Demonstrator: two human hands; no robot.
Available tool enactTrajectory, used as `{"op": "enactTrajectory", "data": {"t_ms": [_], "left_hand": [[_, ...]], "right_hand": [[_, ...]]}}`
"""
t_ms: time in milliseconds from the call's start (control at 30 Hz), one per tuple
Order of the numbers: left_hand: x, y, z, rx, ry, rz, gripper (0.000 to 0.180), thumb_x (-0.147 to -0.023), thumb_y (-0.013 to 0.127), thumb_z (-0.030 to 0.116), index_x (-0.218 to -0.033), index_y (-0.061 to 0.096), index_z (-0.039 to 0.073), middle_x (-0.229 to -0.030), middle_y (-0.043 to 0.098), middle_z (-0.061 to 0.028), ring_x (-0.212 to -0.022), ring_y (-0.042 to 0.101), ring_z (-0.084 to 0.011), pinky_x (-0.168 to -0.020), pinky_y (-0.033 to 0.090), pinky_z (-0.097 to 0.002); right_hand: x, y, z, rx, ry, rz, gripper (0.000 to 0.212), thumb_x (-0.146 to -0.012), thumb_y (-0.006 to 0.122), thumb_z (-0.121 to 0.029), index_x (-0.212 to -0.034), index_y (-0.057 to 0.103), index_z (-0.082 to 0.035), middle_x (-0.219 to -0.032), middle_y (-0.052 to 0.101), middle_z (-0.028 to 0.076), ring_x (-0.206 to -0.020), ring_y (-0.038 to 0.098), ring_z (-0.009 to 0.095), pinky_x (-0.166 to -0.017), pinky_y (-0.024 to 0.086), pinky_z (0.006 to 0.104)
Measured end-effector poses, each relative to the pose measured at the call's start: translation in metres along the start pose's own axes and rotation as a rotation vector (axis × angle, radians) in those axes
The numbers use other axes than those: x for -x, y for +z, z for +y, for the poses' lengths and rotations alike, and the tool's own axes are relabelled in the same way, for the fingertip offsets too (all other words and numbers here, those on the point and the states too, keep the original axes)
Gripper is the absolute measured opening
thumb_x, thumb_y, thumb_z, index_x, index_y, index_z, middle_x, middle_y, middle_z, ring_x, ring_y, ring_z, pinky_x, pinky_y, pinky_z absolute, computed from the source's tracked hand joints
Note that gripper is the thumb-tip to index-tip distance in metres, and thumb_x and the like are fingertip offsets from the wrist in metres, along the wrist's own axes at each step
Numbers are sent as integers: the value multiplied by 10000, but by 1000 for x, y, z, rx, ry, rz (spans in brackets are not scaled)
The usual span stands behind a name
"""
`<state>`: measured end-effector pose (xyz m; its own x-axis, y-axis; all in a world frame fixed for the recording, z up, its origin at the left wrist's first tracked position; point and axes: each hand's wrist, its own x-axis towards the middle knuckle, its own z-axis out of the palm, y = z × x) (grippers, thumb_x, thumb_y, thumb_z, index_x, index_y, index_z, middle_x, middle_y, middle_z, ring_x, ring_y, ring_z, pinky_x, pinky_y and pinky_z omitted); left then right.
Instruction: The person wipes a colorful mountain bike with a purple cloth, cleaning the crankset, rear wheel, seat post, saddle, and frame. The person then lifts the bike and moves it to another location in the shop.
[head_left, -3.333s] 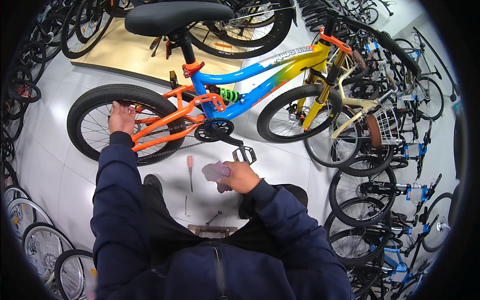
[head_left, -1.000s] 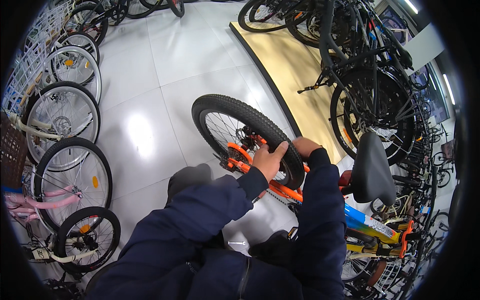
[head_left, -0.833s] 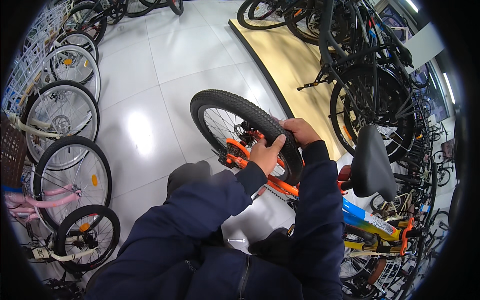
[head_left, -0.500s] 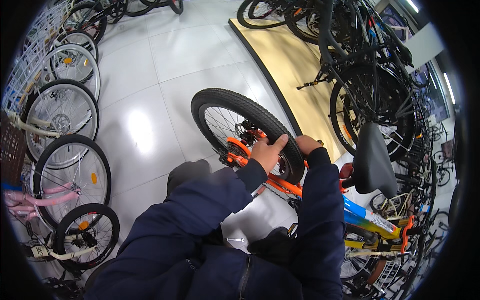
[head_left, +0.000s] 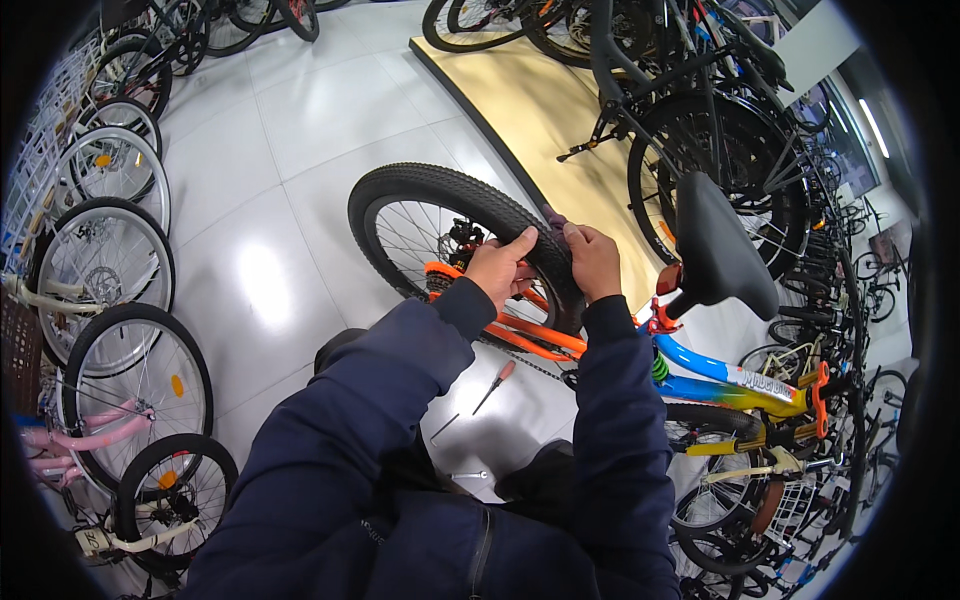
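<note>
A bicycle with an orange rear frame (head_left: 545, 342) lies tilted in front of me, its black knobbly tyre (head_left: 425, 178) still around the spoked wheel. My left hand (head_left: 497, 272) is closed on the tyre from the hub side, thumb on the tread and fingers curled inward by the spokes. On the outer side, my right hand (head_left: 596, 262) grips the same stretch of tyre, its thumb near the left one. A small purplish thing shows at the right thumb; I cannot make out what it is. The orange chain guard ring (head_left: 440, 275) sits left of my left hand.
On the floor below lie a screwdriver (head_left: 508, 370) with a reddish handle, a thin metal rod (head_left: 445, 428) and a wrench (head_left: 470, 475). The black saddle (head_left: 725, 240) rises at right. A pale wooden platform (head_left: 500, 85) holds bicycles; more wheels (head_left: 138, 395) line the left.
My right hand has moved up along the tyre, and its thumb now shows on the tread. The view has shifted; the screwdriver and rod have come into sight below my arms.
</note>
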<state>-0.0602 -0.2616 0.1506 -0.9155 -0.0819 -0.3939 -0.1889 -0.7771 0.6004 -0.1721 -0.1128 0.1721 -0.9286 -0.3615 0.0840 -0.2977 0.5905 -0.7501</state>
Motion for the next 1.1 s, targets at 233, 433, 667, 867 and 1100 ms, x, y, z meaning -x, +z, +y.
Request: {"op": "enactTrajectory", "data": {"t_ms": [233,433,667,867,1100], "left_hand": [[-28,0,-6,-25,-17,57,387,-905,719,496,-1024,559,165,-848,615,35,-752,584,-108,-629,453,-282],[-51,-3,-5,-28,-7,41,447,-926,693,493,-1102,491,135,-920,544,20,-720,587,-121,-606,456,-280],[-68,-7,0,-66,0,-48,348,-992,599,466,-1104,597,137,-1031,594,9,-872,634,-172,-708,509,-333],[-35,6,-13,-1115,207,17,620,-888,689,503,-1184,572,-29,-1058,665,-138,-939,639,-209,-797,521,-351],[-24,-6,-11,-1362,249,-169,323,-826,709,210,-1069,685,-1,-960,730,-129,-870,688,-279,-801,534,-371]], "right_hand": [[16,0,-1,-56,-28,338,347,-979,593,-310,-1047,720,6,-857,741,131,-811,706,244,-758,517,352],[49,1,-11,-211,-93,420,289,-985,624,-240,-1061,704,27,-858,738,118,-777,685,168,-729,521,318],[72,14,-1,-507,42,214,329,-1017,598,-282,-983,686,32,-724,596,-7,-671,487,71,-605,414,253],[88,22,9,-928,442,120,400,-1045,515,-381,-971,657,-15,-755,619,23,-525,488,75,-422,366,245],[111,14,29,-825,204,75,451,-1039,519,-361,-1220,611,41,-929,677,98,-682,669,154,-574,534,269]]}}
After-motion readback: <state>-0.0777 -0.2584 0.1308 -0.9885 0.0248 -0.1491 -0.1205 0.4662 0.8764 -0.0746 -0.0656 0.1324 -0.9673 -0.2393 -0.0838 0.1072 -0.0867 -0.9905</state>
